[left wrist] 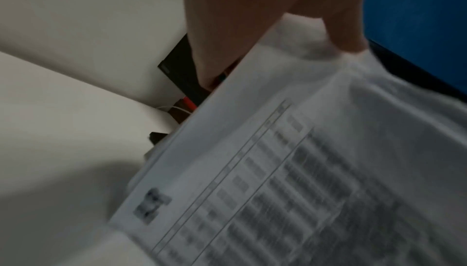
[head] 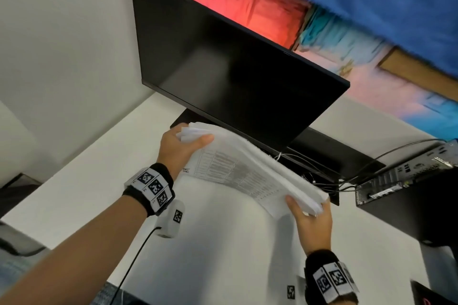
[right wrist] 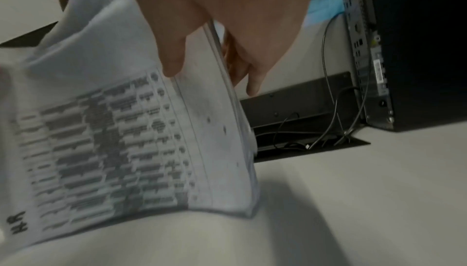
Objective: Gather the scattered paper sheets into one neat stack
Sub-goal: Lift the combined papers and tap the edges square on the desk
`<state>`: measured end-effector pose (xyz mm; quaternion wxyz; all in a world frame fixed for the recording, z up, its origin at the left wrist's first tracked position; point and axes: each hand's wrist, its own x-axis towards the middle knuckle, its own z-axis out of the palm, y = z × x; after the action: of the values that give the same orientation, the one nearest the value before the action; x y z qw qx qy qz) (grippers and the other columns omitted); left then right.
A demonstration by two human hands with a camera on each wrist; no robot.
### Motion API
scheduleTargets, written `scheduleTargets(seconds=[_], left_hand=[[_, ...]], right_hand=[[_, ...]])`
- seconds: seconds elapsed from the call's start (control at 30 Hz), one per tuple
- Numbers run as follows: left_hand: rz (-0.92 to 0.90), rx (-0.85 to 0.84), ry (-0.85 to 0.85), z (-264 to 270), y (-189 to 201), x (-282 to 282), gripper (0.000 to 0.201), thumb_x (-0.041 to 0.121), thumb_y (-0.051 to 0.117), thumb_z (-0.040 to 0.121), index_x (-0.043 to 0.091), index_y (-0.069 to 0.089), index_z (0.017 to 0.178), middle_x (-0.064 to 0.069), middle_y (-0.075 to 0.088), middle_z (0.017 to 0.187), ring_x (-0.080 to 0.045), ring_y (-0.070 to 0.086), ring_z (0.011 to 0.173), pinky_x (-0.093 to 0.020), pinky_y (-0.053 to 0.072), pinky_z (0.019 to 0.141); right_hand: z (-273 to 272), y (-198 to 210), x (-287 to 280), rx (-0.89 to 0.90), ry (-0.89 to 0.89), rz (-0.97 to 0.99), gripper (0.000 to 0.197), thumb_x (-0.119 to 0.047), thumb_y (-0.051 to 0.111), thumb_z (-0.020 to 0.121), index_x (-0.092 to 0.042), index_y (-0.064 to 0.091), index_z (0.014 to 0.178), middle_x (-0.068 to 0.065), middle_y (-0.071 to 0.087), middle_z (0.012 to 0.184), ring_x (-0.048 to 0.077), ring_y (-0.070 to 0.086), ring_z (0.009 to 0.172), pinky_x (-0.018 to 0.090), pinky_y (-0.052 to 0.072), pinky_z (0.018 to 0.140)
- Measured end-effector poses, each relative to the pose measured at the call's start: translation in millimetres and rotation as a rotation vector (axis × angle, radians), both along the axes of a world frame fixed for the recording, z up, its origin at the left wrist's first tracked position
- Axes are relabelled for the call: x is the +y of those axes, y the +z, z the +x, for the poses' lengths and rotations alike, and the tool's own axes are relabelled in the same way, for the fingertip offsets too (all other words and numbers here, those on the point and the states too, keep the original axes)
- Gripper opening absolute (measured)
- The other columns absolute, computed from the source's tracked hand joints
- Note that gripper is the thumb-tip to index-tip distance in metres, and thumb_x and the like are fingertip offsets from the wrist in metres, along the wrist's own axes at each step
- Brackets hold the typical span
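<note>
A stack of paper sheets (head: 247,168) printed with tables is held up off the white desk (head: 223,242), tilted on edge in front of the monitor. My left hand (head: 184,142) grips its left end, thumb on the near face and fingers behind. My right hand (head: 308,210) grips the right end the same way. In the left wrist view the sheets (left wrist: 290,170) fill the right half under my thumb (left wrist: 346,36). In the right wrist view the stack (right wrist: 121,130) shows its layered edge between the thumb (right wrist: 174,58) and the fingers (right wrist: 252,78).
A black monitor (head: 235,64) stands just behind the stack. A computer case (head: 409,181) with cables (head: 334,181) sits at the right, beside a cable slot (right wrist: 303,146) in the desk. A colourful picture (head: 347,20) hangs on the wall.
</note>
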<state>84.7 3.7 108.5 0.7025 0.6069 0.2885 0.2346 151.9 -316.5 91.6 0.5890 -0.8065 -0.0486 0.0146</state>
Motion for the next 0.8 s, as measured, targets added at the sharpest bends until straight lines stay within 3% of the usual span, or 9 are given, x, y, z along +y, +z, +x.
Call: scheduleTargets(seconds=[0.07,0.13,0.17,0.23,0.33,0.47,0.6,0.73,0.8], left_hand=[[0.045,0.005,0.023,4,7,0,0.036,0.033,0.079,0.082,0.003,0.066,0.097,-0.011,0.074,0.095,-0.002,0.069,0.072,-0.011,0.052,0.060],[0.038,0.010,0.050,10,10,-1,0.041,0.039,0.075,0.084,0.002,0.065,0.097,-0.014,0.075,0.097,-0.006,0.068,0.072,-0.018,0.052,0.064],[0.033,0.015,0.066,13,11,-1,0.040,0.040,0.075,0.085,0.002,0.065,0.097,-0.015,0.075,0.098,-0.012,0.068,0.075,-0.024,0.051,0.068],[0.040,0.040,0.102,20,8,1,0.034,0.039,0.074,0.084,0.008,0.066,0.094,-0.016,0.073,0.102,-0.021,0.067,0.086,-0.030,0.051,0.074],[0.062,0.073,0.123,27,8,4,0.022,0.044,0.072,0.084,0.023,0.065,0.085,-0.013,0.073,0.105,-0.028,0.068,0.098,-0.041,0.057,0.085],[0.050,0.065,0.106,30,12,4,0.032,0.045,0.071,0.086,0.014,0.062,0.084,-0.003,0.066,0.077,0.003,0.062,0.062,-0.024,0.048,0.064],[0.055,0.069,0.099,31,7,1,0.036,0.041,0.079,0.080,0.010,0.066,0.091,0.001,0.066,0.076,-0.010,0.063,0.064,-0.023,0.047,0.058],[0.051,0.066,0.136,35,2,6,0.021,0.033,0.075,0.085,0.015,0.064,0.088,-0.002,0.067,0.082,-0.018,0.065,0.072,-0.027,0.050,0.061],[0.063,0.058,0.146,36,1,7,0.017,0.033,0.072,0.088,0.019,0.062,0.089,-0.005,0.067,0.090,-0.021,0.065,0.078,-0.028,0.051,0.065]], right_hand=[[2,2,-3,-0.103,-0.020,-0.072,0.071,-0.008,0.081,0.080,-0.029,0.044,0.137,-0.006,0.067,0.118,-0.003,0.063,0.107,0.018,0.049,0.096],[3,8,0,-0.218,0.021,-0.152,0.084,-0.005,0.078,0.083,-0.034,0.033,0.147,-0.004,0.061,0.130,-0.012,0.055,0.111,0.011,0.041,0.097],[3,11,2,-0.294,0.045,-0.210,0.087,-0.003,0.076,0.084,-0.035,0.029,0.150,-0.001,0.055,0.139,-0.011,0.052,0.115,0.017,0.041,0.100],[3,16,7,-0.503,0.073,-0.413,0.087,0.002,0.074,0.084,-0.033,0.030,0.151,0.012,0.041,0.151,0.006,0.052,0.122,0.032,0.047,0.102],[5,21,11,-0.680,0.136,-0.596,0.092,0.004,0.078,0.078,-0.039,0.038,0.148,0.021,0.029,0.156,0.033,0.065,0.109,0.044,0.058,0.088],[9,25,10,-0.728,0.241,-0.613,0.067,-0.027,0.080,0.079,-0.026,0.049,0.139,0.019,0.033,0.151,0.017,0.056,0.108,0.029,0.057,0.080],[11,29,15,-0.717,0.290,-0.599,0.046,-0.051,0.050,0.095,-0.020,0.062,0.127,0.013,0.038,0.147,0.014,0.054,0.111,0.028,0.054,0.081],[21,30,12,-0.709,0.258,-0.504,0.043,-0.037,0.042,0.102,-0.005,0.071,0.106,0.005,0.055,0.131,-0.001,0.054,0.106,0.015,0.050,0.088],[26,20,7,-0.563,0.201,-0.382,0.041,-0.038,0.038,0.103,-0.010,0.064,0.114,0.000,0.059,0.124,0.010,0.061,0.106,0.022,0.052,0.089]])
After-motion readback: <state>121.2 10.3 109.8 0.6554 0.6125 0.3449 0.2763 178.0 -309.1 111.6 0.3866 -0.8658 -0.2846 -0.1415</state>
